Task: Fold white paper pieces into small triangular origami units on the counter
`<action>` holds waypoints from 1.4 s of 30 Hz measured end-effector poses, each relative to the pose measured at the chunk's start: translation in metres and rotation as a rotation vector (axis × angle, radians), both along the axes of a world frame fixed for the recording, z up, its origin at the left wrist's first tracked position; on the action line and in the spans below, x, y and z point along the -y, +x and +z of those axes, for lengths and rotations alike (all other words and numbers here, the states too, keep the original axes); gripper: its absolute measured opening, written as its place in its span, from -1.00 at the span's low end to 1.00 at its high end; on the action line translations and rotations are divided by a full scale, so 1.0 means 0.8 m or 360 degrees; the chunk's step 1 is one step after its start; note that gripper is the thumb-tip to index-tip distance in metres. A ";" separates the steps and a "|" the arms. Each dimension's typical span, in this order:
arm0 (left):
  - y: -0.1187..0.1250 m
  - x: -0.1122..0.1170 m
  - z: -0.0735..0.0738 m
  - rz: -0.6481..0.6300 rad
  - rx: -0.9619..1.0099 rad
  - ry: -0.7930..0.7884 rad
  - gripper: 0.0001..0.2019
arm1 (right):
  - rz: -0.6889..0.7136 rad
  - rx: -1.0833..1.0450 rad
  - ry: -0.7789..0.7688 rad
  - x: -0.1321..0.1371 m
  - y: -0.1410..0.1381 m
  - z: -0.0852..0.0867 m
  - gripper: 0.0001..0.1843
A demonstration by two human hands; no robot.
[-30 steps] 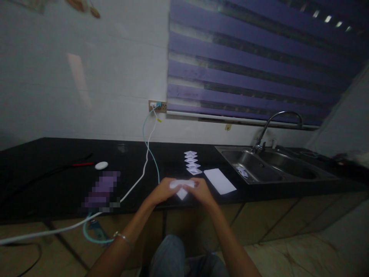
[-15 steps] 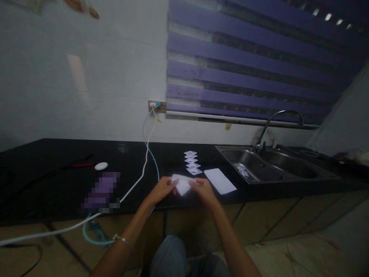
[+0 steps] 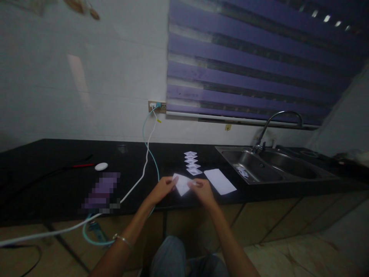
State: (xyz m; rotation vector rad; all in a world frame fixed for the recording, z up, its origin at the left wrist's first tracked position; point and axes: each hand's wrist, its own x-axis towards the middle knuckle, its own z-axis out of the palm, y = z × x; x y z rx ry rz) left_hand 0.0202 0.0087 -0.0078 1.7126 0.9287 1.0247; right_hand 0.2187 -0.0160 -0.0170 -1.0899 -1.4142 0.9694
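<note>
Both hands hold a small white folded paper (image 3: 181, 184) just above the front edge of the black counter (image 3: 57, 184). My left hand (image 3: 163, 189) pinches its left corner. On the paper's right side, my right hand (image 3: 201, 189) pinches it with thumb and fingers. Behind the hands lies a row of several small folded white papers (image 3: 192, 162). A flat white sheet (image 3: 219, 181) lies to the right of my right hand.
A steel sink (image 3: 268, 167) with a curved tap (image 3: 276, 123) sits at the right. White and teal cables (image 3: 147, 154) run from a wall socket (image 3: 157, 105) across the counter. A white oval object (image 3: 101, 166) and a blurred purple item (image 3: 100, 190) lie at the left.
The folded paper has been opened out and turned between my fingers. My hands have moved slightly farther over the counter.
</note>
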 end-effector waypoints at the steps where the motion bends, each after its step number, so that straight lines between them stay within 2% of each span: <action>1: 0.000 -0.001 -0.001 -0.0001 0.0029 -0.0009 -0.57 | -0.0022 0.0018 0.0024 0.000 -0.001 0.000 -0.66; 6: -0.004 -0.002 -0.001 -0.0047 0.0133 0.0012 -0.61 | -0.0097 0.0112 0.0256 -0.002 -0.003 -0.001 -0.71; 9: -0.005 0.001 0.001 -0.0022 0.0091 -0.0012 -0.57 | -0.0119 0.0142 0.0294 -0.002 -0.004 -0.001 -0.70; 15: -0.005 0.004 0.008 0.0013 0.0169 -0.0025 -0.58 | -0.0146 0.0083 0.0191 0.001 -0.008 -0.002 -0.63; 20: -0.005 0.004 0.008 0.0068 0.0171 -0.0050 -0.56 | -0.0045 0.0042 0.0049 0.005 -0.011 0.004 -0.59; 26: -0.006 0.002 0.002 0.0143 0.0165 -0.0089 -0.52 | -0.0148 -0.0025 -0.0049 0.004 -0.011 0.007 -0.54; 32: -0.006 -0.003 -0.002 0.0120 0.0168 -0.0090 -0.54 | 0.0029 -0.0273 -0.0122 0.001 -0.007 0.003 -0.55; 35: -0.004 -0.002 0.000 0.0109 0.0227 -0.0123 -0.59 | 0.0050 -0.0394 -0.0154 0.000 -0.007 0.002 -0.53; 42: -0.004 0.000 0.005 0.0171 0.0219 -0.0073 -0.69 | 0.0110 -0.0448 -0.0236 0.001 -0.008 0.001 -0.50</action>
